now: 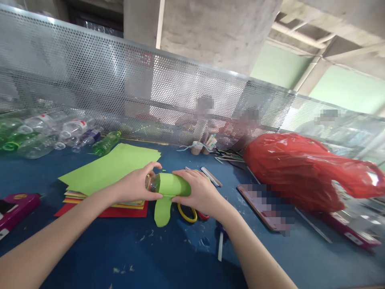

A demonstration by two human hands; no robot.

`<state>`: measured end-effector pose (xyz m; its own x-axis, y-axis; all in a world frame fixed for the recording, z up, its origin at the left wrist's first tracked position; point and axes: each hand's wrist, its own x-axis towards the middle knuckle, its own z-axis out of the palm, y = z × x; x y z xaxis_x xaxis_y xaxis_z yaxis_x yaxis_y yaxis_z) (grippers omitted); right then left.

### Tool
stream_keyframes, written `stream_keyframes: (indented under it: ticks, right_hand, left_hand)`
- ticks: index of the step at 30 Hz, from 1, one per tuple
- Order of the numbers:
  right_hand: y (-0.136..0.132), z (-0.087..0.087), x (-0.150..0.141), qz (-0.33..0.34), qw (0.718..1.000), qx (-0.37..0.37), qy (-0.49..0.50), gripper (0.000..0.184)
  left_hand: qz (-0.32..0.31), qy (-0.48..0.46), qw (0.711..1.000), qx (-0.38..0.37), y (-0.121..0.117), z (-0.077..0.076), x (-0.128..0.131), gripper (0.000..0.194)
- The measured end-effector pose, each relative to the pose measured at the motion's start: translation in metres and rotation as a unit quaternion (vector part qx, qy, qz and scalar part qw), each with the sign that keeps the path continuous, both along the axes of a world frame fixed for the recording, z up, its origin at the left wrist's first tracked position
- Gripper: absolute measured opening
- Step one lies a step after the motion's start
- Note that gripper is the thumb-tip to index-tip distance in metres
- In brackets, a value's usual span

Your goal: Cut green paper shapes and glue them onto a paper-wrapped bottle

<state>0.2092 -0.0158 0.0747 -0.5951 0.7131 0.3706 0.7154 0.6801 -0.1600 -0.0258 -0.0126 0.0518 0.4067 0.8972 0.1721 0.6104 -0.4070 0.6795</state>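
The left hand [135, 185] curls around the bare end of 1 bottle [154, 183]; the right hand [202, 192] grips green paper [170, 184] around it, over the counter [132, 253], well inside the far edge. Wrapping seems in hand; the next move calls for steady holding, because 1 flap [163, 212] hangs down.

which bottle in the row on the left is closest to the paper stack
The green bottle at the row's right end; the other bottles lie further left.
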Motion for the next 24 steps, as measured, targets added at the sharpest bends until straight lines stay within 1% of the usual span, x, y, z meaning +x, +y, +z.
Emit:
stream_keyframes:
  ticks: [2, 5, 7, 10, 12, 14, 15, 17, 19, 20, 23, 24]
  right_hand:
    - [0.000, 0.002, 0.001, 0.002, 1.000, -0.009, -0.003, 0.064]
    - [0.000, 0.005, 0.003, -0.004, 1.000, 0.003, 0.001, 0.061]
    - [0.000, 0.006, 0.002, -0.016, 0.999, 0.025, 0.019, 0.060]
    - [-0.001, 0.007, 0.000, -0.045, 0.996, 0.054, 0.051, 0.062]
    - [-0.002, 0.008, -0.001, -0.051, 0.996, 0.046, 0.059, 0.065]
    - [-0.002, 0.008, 0.000, -0.052, 0.996, 0.007, 0.075, 0.065]
    - [-0.001, 0.008, 0.000, -0.062, 0.994, -0.016, 0.093, 0.060]
    - [0.003, 0.008, 0.004, -0.098, 0.983, -0.061, 0.140, 0.049]
    - [0.008, 0.008, 0.008, -0.129, 0.970, -0.109, 0.175, 0.046]
    - [0.009, 0.008, 0.009, -0.132, 0.964, -0.141, 0.183, 0.047]
    - [0.009, 0.010, 0.013, -0.086, 0.941, -0.270, 0.182, 0.052]
    - [0.008, 0.012, 0.014, -0.071, 0.935, -0.297, 0.182, 0.056]
  left_hand:
    - [-0.010, -0.013, 1.000, -0.022, 0.001, 0.001, -0.002, 0.077]
    - [-0.016, -0.060, 0.997, -0.052, 0.004, 0.002, -0.006, 0.078]
    - [-0.014, -0.129, 0.990, -0.064, 0.007, 0.003, -0.008, 0.070]
    - [-0.007, -0.257, 0.964, -0.075, 0.014, 0.002, -0.011, 0.049]
    - [0.001, -0.315, 0.945, -0.089, 0.018, 0.000, -0.013, 0.039]
    - [0.012, -0.358, 0.927, -0.112, 0.020, -0.002, -0.015, 0.034]
    - [0.017, -0.382, 0.915, -0.126, 0.022, -0.002, -0.017, 0.033]
    - [0.025, -0.434, 0.888, -0.154, 0.024, -0.002, -0.021, 0.032]
    - [0.030, -0.475, 0.862, -0.172, 0.026, -0.001, -0.026, 0.030]
    - [0.028, -0.490, 0.853, -0.178, 0.028, 0.000, -0.028, 0.028]
    - [0.011, -0.527, 0.830, -0.184, 0.031, 0.000, -0.032, 0.028]
    - [0.001, -0.537, 0.824, -0.182, 0.031, 0.001, -0.032, 0.028]
